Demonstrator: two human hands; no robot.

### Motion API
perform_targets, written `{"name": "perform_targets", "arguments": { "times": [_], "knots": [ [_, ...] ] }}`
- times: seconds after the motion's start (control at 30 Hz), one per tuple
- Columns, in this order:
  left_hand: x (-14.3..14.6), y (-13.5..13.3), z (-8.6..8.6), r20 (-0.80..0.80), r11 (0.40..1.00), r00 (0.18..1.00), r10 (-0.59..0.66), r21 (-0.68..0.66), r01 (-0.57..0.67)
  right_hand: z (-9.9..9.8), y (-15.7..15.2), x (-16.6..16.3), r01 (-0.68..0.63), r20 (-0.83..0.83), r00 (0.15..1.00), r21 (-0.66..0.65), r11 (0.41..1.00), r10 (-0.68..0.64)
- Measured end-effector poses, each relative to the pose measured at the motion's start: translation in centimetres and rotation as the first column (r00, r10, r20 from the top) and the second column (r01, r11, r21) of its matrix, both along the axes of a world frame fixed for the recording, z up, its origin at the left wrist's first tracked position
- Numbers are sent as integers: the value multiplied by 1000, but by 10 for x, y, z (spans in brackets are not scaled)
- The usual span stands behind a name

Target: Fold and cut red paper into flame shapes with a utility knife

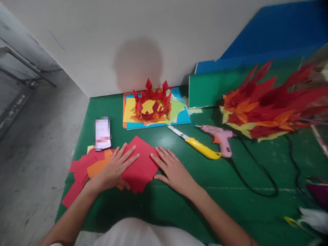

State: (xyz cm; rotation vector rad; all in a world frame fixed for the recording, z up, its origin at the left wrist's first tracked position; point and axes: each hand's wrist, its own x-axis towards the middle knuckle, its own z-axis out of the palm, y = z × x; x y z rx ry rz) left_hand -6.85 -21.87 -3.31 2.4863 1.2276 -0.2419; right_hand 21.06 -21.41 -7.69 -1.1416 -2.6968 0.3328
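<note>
A small stack of red paper squares [140, 162] lies turned cornerwise on the green table, its edges slightly uneven. My left hand [116, 167] rests on the stack's left side, fingers spread across the top sheet. On the opposite side, my right hand [170, 169] lies with its fingers stretched out, the fingertips touching the right corner and edge. Loose red paper strips [84, 167] and an orange paper piece [98, 168] lie beside and partly beneath my left hand and forearm.
A phone [103, 133] lies behind the scraps. A red paper crown [153, 106] sits on coloured sheets [183, 118] by the wall. Rightward are a yellow utility knife [202, 147], blade out, a pink glue gun [224, 138] with a black cord, and a large flame-like paper piece [271, 106].
</note>
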Motion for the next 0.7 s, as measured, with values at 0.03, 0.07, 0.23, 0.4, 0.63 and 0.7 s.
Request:
{"name": "perform_targets", "arguments": {
  "times": [0.03, 0.07, 0.23, 0.4, 0.63, 0.7],
  "knots": [
    [1, 1, -1, 5, 1000, 1000, -8, 8, 8, 1, 1, 0, -21, 1, 1000, -5, 1000, 21],
    [3, 3, -2, 11, 1000, 1000, -15, 19, 15, 2, 2, 0, -38, 1, 999, -11, 999, 38],
    [29, 8, -9, 49, 996, 998, -28, 91, 23, 8, 12, 9, -20, -10, 1000, -61, 998, 19],
    [64, 9, -20, 57, 979, 997, 48, 197, -58, 14, 19, 20, 112, -40, 993, -69, 991, -115],
    [68, -6, -35, 125, 909, 977, 174, 362, -209, 15, 9, 10, 3, 5, 1000, -73, 997, -3],
    [55, -17, -37, 113, 908, 974, 196, 353, -224, 12, 9, 9, -21, 22, 1000, -70, 997, 22]
  ]
}}
